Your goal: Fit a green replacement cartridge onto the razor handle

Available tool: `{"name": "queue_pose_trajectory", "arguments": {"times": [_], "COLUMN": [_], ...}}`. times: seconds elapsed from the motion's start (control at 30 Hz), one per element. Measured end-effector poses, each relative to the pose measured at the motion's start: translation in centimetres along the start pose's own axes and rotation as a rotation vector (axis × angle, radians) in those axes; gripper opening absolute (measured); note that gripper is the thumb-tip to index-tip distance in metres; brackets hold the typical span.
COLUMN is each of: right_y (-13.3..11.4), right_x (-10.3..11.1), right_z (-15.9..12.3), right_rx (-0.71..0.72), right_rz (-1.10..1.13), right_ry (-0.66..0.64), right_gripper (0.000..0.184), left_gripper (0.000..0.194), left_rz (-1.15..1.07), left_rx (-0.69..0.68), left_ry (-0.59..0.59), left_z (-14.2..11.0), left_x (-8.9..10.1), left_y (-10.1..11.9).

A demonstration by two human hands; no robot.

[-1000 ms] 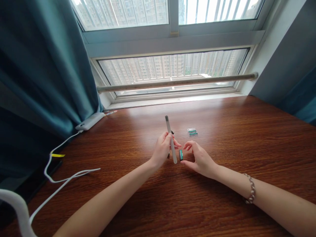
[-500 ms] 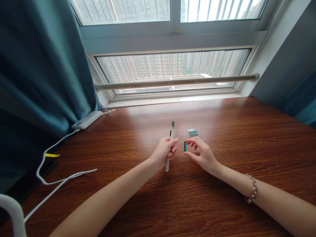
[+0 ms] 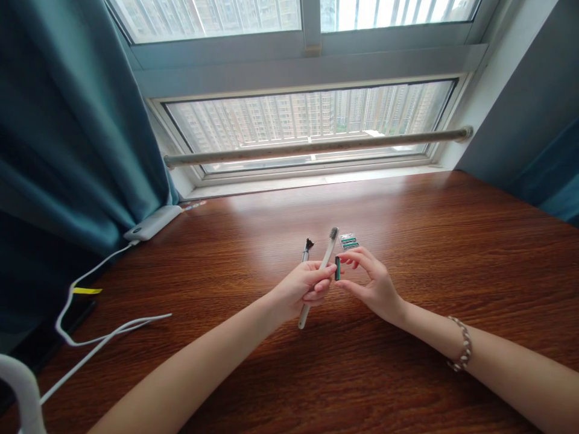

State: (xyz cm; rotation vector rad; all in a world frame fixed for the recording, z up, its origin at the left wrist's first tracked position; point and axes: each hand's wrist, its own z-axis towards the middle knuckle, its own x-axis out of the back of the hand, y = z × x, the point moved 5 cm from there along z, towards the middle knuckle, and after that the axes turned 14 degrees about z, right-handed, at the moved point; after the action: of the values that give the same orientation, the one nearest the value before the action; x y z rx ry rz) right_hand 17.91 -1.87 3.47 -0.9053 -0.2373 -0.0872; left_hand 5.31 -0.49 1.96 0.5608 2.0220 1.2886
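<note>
My left hand [image 3: 304, 290] is closed around a white toothbrush [image 3: 329, 250], its dark bristles tilted up to the right. A silver razor handle [image 3: 305, 254] with a black tip and no blade shows just beyond my left fingers. Whether that hand grips it too or it lies on the table, I cannot tell. Between thumb and forefinger of my right hand [image 3: 373, 283], a black-and-green razor cartridge [image 3: 337, 269] is pinched upright, close beside my left thumb. Behind the right hand lies a clear pack of razor cartridges [image 3: 348, 242].
The brown wooden table [image 3: 253, 386] reaches back to a window with a rail [image 3: 316, 146]. At the left are a white power box [image 3: 154, 223], white cables [image 3: 122, 328], a blue curtain [image 3: 85, 114] and a curved white tube [image 3: 20, 383] in the near corner.
The toothbrush has swung to the right, away from the razor handle, whose silver shaft now shows. My left hand has come closer to the cartridge in my right hand.
</note>
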Motion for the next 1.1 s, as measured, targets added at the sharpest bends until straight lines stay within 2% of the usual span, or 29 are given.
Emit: {"name": "queue_pose_trajectory", "arguments": {"times": [0.2, 0.3, 0.37, 0.5, 0.6, 0.73, 0.93, 1.1], "right_y": [-0.1, 0.5, 1.6, 4.3, 5.1, 4.7, 4.5, 4.6], "right_x": [0.0, 0.3, 0.8, 1.2, 0.8, 0.3, 0.3, 0.4], "right_z": [0.0, 0.1, 0.3, 0.3, 0.4, 0.3, 0.2, 0.3], "right_rx": [-0.008, -0.099, -0.250, -0.564, -0.686, -0.733, -0.746, -0.750], "right_rz": [0.029, 0.123, 0.293, 0.839, 1.114, 1.276, 1.309, 1.321], "right_ry": [0.005, 0.042, 0.120, 0.316, 0.342, 0.300, 0.279, 0.281], "right_gripper": [0.036, 0.035, 0.034, 0.026, 0.020, 0.020, 0.024, 0.022], "left_gripper": [0.023, 0.025, 0.032, 0.038, 0.032, 0.027, 0.023, 0.022], "left_rz": [0.054, 0.113, 0.167, 0.262, 0.361, 0.462, 0.486, 0.476], "left_rx": [0.004, -0.023, -0.067, -0.141, -0.199, -0.230, -0.220, -0.213], "left_ry": [0.013, 0.093, 0.170, 0.267, 0.280, 0.280, 0.358, 0.257], "left_z": [-0.1, -0.1, -0.1, -0.1, 0.0, -0.1, -0.4, -0.4], "left_x": [0.1, 0.3, 0.4, 0.4, 0.5, 0.6, 0.6, 0.0], "left_y": [0.0, 0.0, 0.2, 0.4, 0.5, 0.5, 0.8, 0.8]}}
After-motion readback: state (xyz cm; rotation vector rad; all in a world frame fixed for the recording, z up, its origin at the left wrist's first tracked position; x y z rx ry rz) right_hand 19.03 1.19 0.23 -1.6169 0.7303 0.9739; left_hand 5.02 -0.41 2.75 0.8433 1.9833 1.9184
